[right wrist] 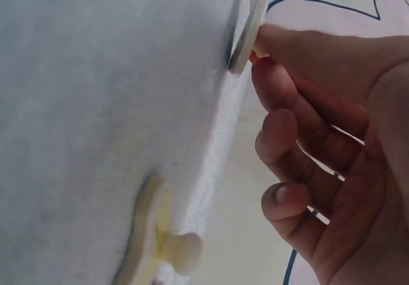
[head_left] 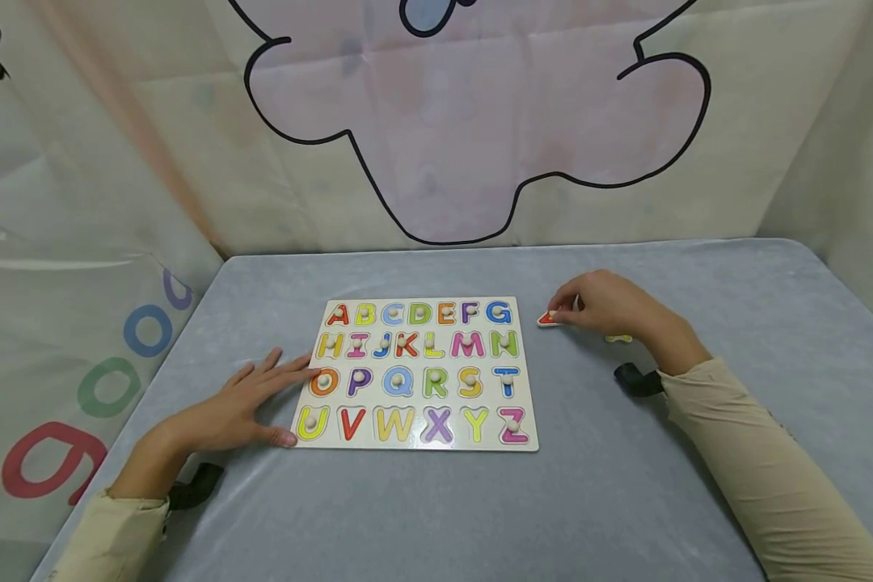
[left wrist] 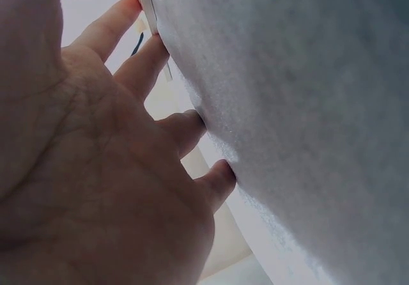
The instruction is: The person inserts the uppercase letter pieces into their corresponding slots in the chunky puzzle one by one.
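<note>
A white alphabet puzzle board (head_left: 415, 406) lies on the table, with small knobs on most of its coloured letters; V, W, X and Y show none. Spread along its left edge, my left hand (head_left: 250, 404) touches the board with thumb and forefinger. In the left wrist view, fingertips (left wrist: 217, 179) rest on the cloth. Just right of the board, my right hand (head_left: 611, 305) pinches a red wooden letter piece (head_left: 546, 320) by its knob, tilted up in the right wrist view. A yellow knobbed letter piece (right wrist: 150, 227) lies close behind that hand, partly hidden from the head.
Grey-blue cloth covers the table (head_left: 422, 517). Behind it hangs a printed sheet (head_left: 436, 121) with black outlines, and another sheet with coloured shapes (head_left: 109, 388) hangs at the left. A black strap piece (head_left: 636, 380) juts from the right wrist.
</note>
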A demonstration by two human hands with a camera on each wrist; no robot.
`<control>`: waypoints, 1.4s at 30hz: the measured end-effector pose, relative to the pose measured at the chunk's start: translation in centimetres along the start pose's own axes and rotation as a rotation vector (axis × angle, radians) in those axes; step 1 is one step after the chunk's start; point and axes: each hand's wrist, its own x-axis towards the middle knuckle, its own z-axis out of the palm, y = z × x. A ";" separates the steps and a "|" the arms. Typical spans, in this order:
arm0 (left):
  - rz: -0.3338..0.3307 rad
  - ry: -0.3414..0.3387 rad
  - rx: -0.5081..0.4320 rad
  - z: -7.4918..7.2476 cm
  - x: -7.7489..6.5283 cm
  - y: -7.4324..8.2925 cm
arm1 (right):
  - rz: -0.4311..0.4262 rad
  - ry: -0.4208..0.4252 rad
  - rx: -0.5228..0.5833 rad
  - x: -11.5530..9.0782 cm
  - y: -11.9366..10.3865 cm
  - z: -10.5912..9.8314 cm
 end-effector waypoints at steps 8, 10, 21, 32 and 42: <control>0.006 -0.002 -0.015 0.0 0.0 -0.1 | -0.039 0.001 0.017 -0.2 -0.1 -0.1; 0.004 -0.001 -0.015 0.0 0.0 -0.1 | -0.011 0.006 0.034 -0.2 0.0 -0.1; 0.016 0.005 0.003 0.1 0.1 -0.1 | 0.007 0.002 0.045 -0.1 0.1 0.0; 0.006 0.006 0.014 0.0 -0.1 -0.2 | 0.015 0.041 0.031 -0.1 -1.4 -0.5; -0.009 0.003 -0.001 0.1 0.1 0.1 | -0.061 0.086 0.043 0.1 -11.1 -1.2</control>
